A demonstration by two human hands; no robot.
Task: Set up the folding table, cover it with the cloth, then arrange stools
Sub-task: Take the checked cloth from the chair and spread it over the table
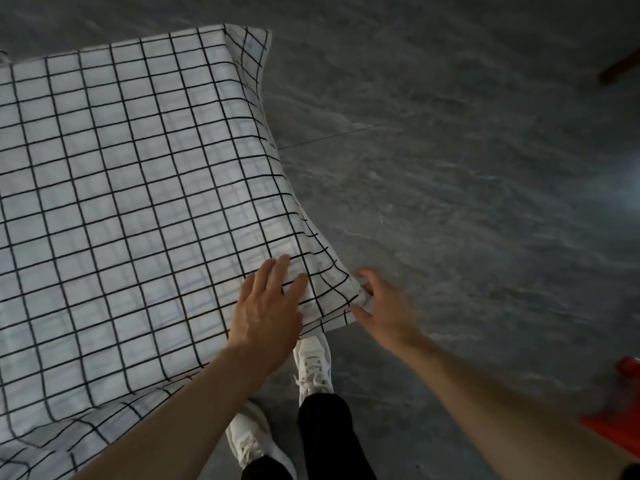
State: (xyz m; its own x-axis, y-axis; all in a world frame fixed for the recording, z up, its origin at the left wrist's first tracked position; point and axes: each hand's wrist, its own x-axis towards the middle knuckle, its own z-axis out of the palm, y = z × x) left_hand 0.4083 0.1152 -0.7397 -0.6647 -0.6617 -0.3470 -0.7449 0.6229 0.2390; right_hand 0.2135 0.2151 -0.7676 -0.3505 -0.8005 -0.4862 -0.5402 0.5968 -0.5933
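The checked cloth (131,209) already lies spread over the folding table, which it hides entirely; only the draped shape tells where the surface ends. Its long axis seems to run from 7 o'clock toward 1 o'clock, with the near right corner hanging toward the person's white shoes (313,362).

That corner is what the next tug depends on. The left hand (268,317) lies flat, fingers straight, pressing the cloth just inside the corner. The right hand (379,306), at 3 o'clock from the left hand and off the edge, pinches the corner tip with curled fingers, so it is the nearer hand for pulling.

Motion blur softens both hands. A red stool-like thing (620,410) is cut off at 4 o'clock, and I can't make it out fully.
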